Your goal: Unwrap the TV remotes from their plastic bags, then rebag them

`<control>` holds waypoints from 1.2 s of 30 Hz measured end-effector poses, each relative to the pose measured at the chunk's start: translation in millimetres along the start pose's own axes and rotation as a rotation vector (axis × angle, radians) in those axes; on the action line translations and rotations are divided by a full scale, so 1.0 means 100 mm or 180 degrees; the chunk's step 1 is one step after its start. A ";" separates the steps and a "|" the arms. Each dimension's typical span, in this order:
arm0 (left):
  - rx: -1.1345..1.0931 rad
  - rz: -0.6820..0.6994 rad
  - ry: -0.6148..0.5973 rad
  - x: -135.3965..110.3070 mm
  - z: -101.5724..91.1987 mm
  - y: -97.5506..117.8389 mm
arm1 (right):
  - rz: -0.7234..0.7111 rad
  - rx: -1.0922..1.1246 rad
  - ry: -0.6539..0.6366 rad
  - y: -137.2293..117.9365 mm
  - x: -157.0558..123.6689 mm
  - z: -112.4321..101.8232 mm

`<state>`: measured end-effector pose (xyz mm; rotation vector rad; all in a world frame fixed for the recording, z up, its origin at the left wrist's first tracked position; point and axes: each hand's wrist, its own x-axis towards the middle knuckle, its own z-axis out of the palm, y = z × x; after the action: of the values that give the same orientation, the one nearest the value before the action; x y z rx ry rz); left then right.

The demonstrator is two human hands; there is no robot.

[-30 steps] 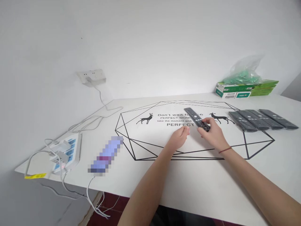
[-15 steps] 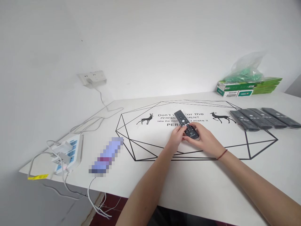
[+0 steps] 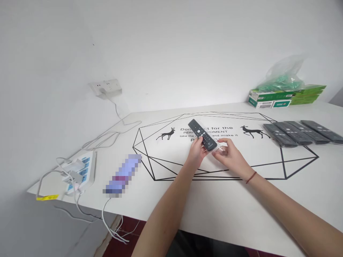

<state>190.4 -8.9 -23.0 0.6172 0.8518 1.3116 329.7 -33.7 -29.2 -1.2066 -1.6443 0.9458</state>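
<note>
Both forearms reach forward over the white table (image 3: 241,214) and meet near its middle, above the printed deer-and-lines graphic. The left hand (image 3: 196,154) grips the near end of a black remote control (image 3: 202,135) from the left side, thumb on its edge, so that the remote angles up and away to the left, button face upward. The right hand (image 3: 229,157), a red string at its wrist, is just beside the same end with fingers curled around a bit of clear plastic wrap (image 3: 220,149) by the remote's lower tip; whether it pinches the remote itself cannot be told. To the right lie four more black remotes (image 3: 301,132) side by side, with green boxes (image 3: 286,99) and a clear bag of green parts (image 3: 284,76) behind them. At the left edge sit a power strip (image 3: 79,171) with white cables and a blurred-out object (image 3: 122,175). Half a second ago the right hand lay over the remote's lower half; now it has slid off, and the remote has shifted leftward.
</note>
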 end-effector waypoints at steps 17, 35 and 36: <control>0.0453 0.0679 -0.0302 -0.08 0.00 0.11 | 0.1316 0.2180 -0.0710 -0.15 -0.10 0.12; 0.1086 0.0477 -0.0774 -0.13 0.06 0.13 | 0.1161 0.2269 -0.0776 -0.13 -0.10 0.09; 0.1217 0.0421 -0.0854 -0.15 0.07 0.12 | 0.1125 0.2272 -0.0717 -0.13 -0.09 0.08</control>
<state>188.4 -20.9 -6.6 1.1408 0.8549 1.1559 319.8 -45.9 -22.0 -0.9125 -1.0909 1.7579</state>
